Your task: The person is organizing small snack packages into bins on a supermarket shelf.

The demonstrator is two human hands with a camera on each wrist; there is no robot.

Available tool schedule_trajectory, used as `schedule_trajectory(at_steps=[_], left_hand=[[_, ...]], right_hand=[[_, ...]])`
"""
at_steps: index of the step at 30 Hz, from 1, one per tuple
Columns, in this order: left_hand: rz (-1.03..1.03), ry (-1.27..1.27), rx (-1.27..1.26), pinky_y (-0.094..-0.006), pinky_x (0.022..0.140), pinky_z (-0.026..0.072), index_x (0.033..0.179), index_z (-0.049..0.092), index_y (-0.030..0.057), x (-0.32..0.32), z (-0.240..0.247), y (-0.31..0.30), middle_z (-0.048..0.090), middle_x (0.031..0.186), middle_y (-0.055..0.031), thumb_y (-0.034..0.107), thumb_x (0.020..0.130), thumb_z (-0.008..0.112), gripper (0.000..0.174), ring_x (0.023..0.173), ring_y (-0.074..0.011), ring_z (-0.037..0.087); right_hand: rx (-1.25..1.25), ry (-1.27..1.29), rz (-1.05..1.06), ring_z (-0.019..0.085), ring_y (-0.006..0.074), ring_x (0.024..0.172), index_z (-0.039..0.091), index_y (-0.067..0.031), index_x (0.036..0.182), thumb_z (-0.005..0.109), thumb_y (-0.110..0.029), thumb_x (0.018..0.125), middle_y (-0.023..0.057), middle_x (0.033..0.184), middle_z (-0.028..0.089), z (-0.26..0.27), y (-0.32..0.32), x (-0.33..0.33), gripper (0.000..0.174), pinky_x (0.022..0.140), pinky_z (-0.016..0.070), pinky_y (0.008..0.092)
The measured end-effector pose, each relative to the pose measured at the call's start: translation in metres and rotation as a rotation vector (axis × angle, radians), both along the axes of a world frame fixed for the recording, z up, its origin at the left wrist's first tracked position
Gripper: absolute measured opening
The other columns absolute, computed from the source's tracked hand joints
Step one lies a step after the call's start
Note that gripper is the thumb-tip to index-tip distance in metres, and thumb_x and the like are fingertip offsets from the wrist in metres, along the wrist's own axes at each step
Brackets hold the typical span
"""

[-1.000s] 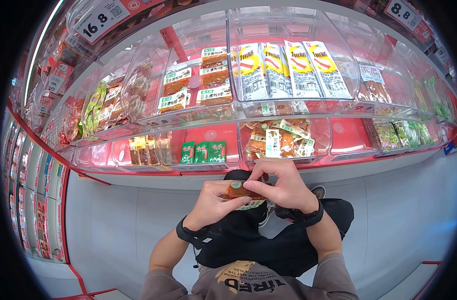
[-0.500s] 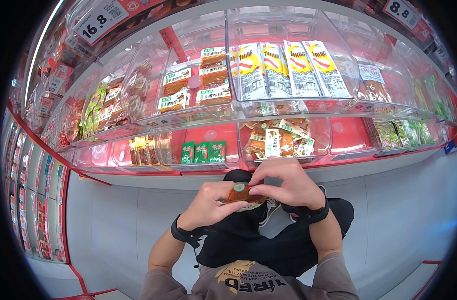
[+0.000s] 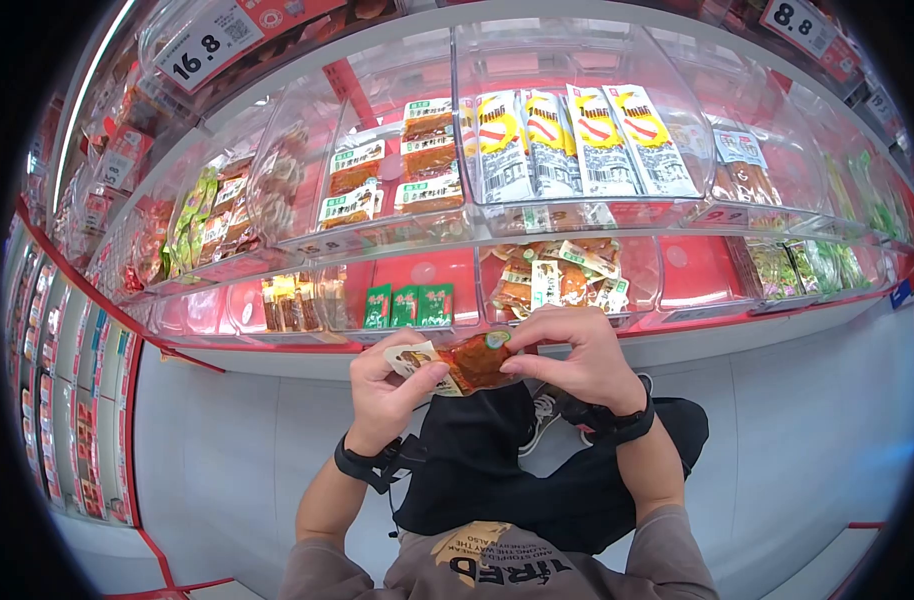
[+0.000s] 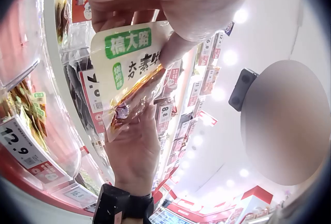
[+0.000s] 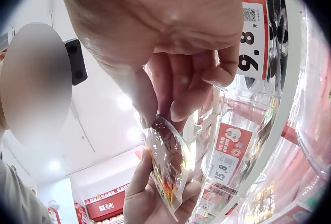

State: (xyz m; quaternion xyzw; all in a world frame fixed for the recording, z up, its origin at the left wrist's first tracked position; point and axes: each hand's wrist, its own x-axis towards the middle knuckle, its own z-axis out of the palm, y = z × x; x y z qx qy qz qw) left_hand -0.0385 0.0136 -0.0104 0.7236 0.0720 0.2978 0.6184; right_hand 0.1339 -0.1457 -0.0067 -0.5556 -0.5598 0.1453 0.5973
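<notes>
Between the two hands is a snack packet (image 3: 482,362) with a cream printed label at one end and a clear part showing reddish-brown food. My left hand (image 3: 379,392) pinches the label end, thumb on the front. At the opposite end, thumb and fingers of my right hand (image 3: 577,362) pinch the clear part beside a small green round sticker (image 3: 496,339). Green-and-black print on the packet (image 4: 124,61) faces the left wrist view. Seen from the right wrist, the packet (image 5: 168,157) is tilted and glossy, gripped at its upper tip.
Clear shelf bins stand just beyond the hands. One holds a pile of similar packets (image 3: 567,280); others hold green packs (image 3: 407,305) and white-and-yellow pouches (image 3: 587,140). A bin edge (image 3: 577,322) lies close to the right hand. Crossed legs in black trousers (image 3: 467,470) are below.
The packet has turned so its cream label, mostly hidden before, now shows at the left. My left hand has moved left and forward to the label end; the right hand stays at the other end.
</notes>
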Motion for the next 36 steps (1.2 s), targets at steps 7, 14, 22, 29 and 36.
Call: schedule_trajectory(at_steps=[7, 14, 22, 29, 36], left_hand=[[-0.169, 0.142, -0.136, -0.0245, 0.074, 0.0477, 0.101, 0.060, -0.0039, 0.007, -0.013, -0.008, 0.064, 0.091, -0.0081, 0.003, 0.082, 0.065, 0.020, 0.083, -0.0131, 0.061], [-0.226, 0.093, -0.231, -0.0283, 0.071, 0.0505, 0.103, 0.060, -0.0048, 0.012, -0.005, -0.015, 0.065, 0.091, -0.0133, 0.003, 0.089, 0.055, 0.017, 0.077, -0.0160, 0.062], [-0.196, 0.046, -0.257, -0.0255, 0.061, 0.0493, 0.099, 0.060, -0.0047, 0.010, -0.007, -0.012, 0.065, 0.083, -0.0135, 0.007, 0.090, 0.056, 0.016, 0.066, -0.0147, 0.061], [-0.217, 0.050, -0.313, -0.0244, 0.056, 0.0480, 0.098, 0.061, -0.0039, 0.009, -0.005, -0.008, 0.064, 0.080, -0.0121, 0.010, 0.091, 0.056, 0.017, 0.064, -0.0137, 0.060], [-0.100, 0.126, -0.141, -0.0224, 0.056, 0.0453, 0.098, 0.062, -0.0035, 0.008, -0.005, -0.002, 0.064, 0.078, -0.0086, 0.012, 0.090, 0.057, 0.018, 0.063, -0.0112, 0.058]], right_hand=[[0.102, 0.272, -0.101, 0.060, 0.0140, 0.071, 0.066, 0.0047, 0.083, 0.069, 0.006, 0.072, 0.0099, 0.079, 0.065, -0.004, -0.001, -0.003, 0.012, 0.064, 0.0475, 0.0250], [0.066, 0.471, -0.098, 0.059, 0.0065, 0.070, 0.069, 0.0016, 0.085, 0.073, -0.004, 0.074, 0.0048, 0.079, 0.067, -0.009, 0.000, -0.001, 0.013, 0.063, 0.0465, 0.0211], [0.029, 0.534, -0.072, 0.059, 0.0062, 0.068, 0.068, 0.0029, 0.087, 0.071, -0.004, 0.077, 0.0054, 0.078, 0.067, -0.007, 0.001, -0.004, 0.013, 0.059, 0.0477, 0.0201], [0.084, 0.563, -0.043, 0.059, 0.0067, 0.067, 0.067, 0.0033, 0.087, 0.068, -0.002, 0.079, 0.0058, 0.080, 0.066, -0.008, 0.003, -0.007, 0.010, 0.058, 0.0487, 0.0201], [0.003, 0.444, -0.034, 0.059, 0.0078, 0.075, 0.067, 0.0031, 0.087, 0.069, -0.008, 0.079, 0.0042, 0.080, 0.066, -0.012, 0.000, 0.002, 0.014, 0.067, 0.0484, 0.0210]])
